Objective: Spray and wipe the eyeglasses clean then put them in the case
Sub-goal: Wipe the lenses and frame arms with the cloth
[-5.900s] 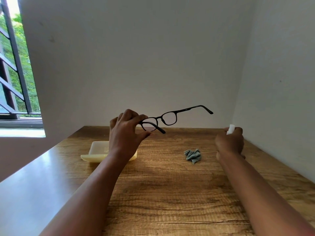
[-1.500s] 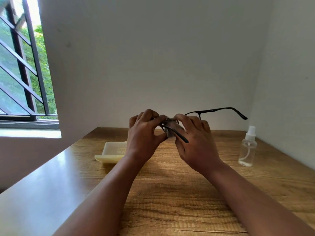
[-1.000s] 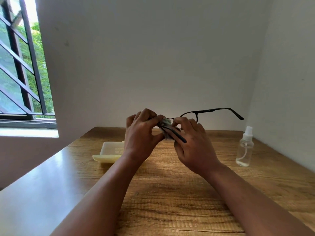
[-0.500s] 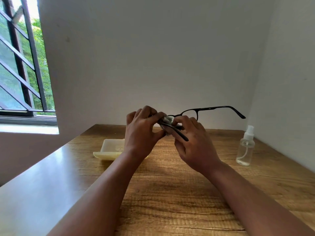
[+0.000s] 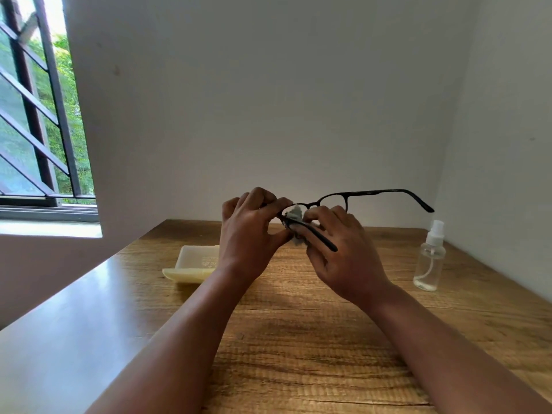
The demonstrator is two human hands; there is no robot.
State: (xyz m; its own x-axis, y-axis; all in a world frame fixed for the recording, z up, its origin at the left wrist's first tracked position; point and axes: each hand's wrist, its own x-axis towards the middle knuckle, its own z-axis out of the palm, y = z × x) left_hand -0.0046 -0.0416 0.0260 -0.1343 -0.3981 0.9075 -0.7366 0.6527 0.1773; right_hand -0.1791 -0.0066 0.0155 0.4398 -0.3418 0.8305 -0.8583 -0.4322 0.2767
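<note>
Left hand (image 5: 248, 234) pinches the eyeglasses (image 5: 352, 201) at one lens rim; right hand (image 5: 343, 252) pinches the grey cloth (image 5: 294, 213) against that lens — both held above the tabletop (image 5: 298, 339).

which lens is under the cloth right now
The lens by the left hand; the grey cloth covers it, while the other lens is bare.

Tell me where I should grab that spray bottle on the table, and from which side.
Grip the spray bottle round its clear round body, below the white nozzle. It stands upright and alone near the right wall, so the right hand could likely come in from its open left or near side.
</note>
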